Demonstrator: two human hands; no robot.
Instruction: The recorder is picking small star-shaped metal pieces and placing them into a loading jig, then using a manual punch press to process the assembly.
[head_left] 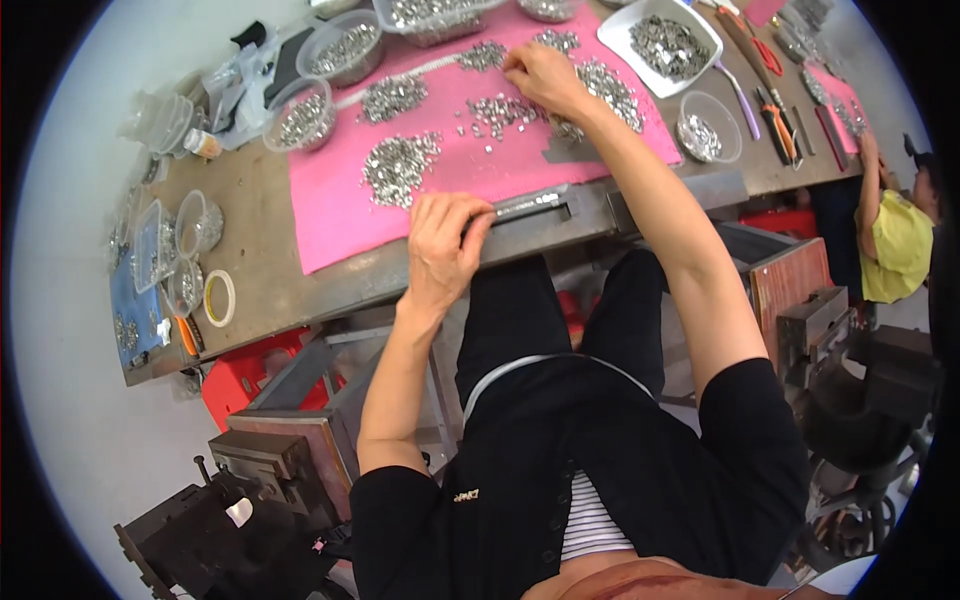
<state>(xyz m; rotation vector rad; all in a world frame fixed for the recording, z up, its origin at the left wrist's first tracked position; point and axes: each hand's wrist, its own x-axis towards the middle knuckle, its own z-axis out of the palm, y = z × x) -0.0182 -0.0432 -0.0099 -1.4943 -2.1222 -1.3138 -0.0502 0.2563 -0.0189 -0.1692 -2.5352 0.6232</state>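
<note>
My left hand is at the table's front edge, its fingers curled and closed round the left end of a narrow metal channel with small shiny pieces lying in it. Farther off, my right hand reaches over the pink mat, its fingertips drawn together beside a small heap of metal pieces. Anything between those fingertips is too small to make out. Several more heaps of silvery metal pieces are spread over the mat, one of them partly under my right wrist.
Clear plastic tubs of metal pieces line the mat's far side. A white square bowl and a round tub stand at right, near orange-handled pliers. A tape roll lies left. Another person works far right.
</note>
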